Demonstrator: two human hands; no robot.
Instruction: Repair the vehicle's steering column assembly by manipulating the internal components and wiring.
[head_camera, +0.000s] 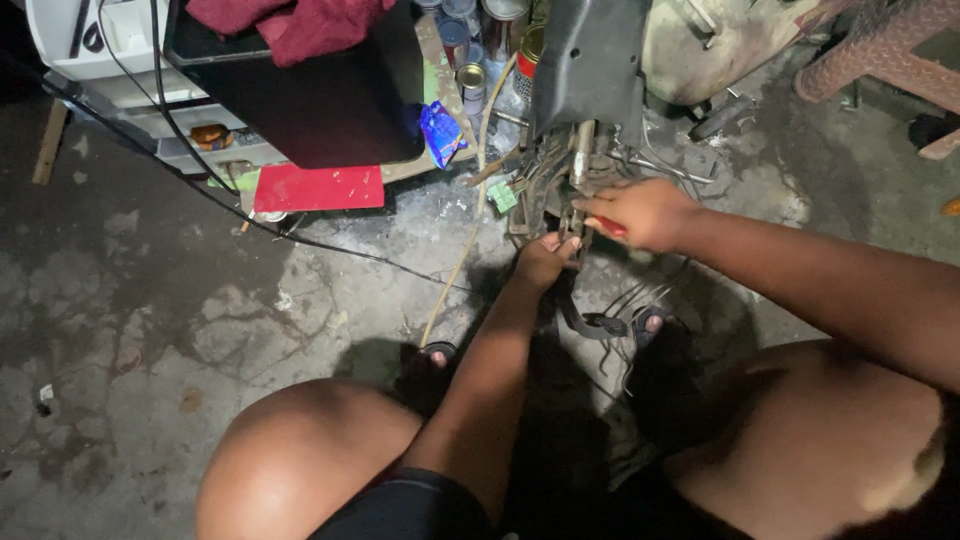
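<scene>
Metal bracket assembly (572, 190) of a dismantled machine, standing low over the cracked concrete floor (200, 300) beneath a dark plastic cowl (590, 60), directly ahead of the squatting person's knees. The left hand (545, 258) was pinched on the lower end of the assembly from below, fingers closed together on the metal. The right hand (640, 212) was clamped around a red-handled tool (608, 227), whose tip met the same part just above the left fingers; the tip itself was too dark to identify.

Judged from this pose, the step was best done with the left hand holding the part steady while the right kept the tool square to its seat, applying pressure along the shaft so that it would not slip toward the left fingertips or the loose wires (625, 300) hanging below.

Counts: two hands, both engaged; one red-handled tool; one cowl; two sandalled feet visible on the floor. Farther out lay one red flat panel (318, 187), one blue packet (440, 132), one pale hose (470, 220) trailing across the floor, one dark red cloth (290, 25) on a black case (330, 100), and at least five tins (472, 80) clustered behind.
</scene>
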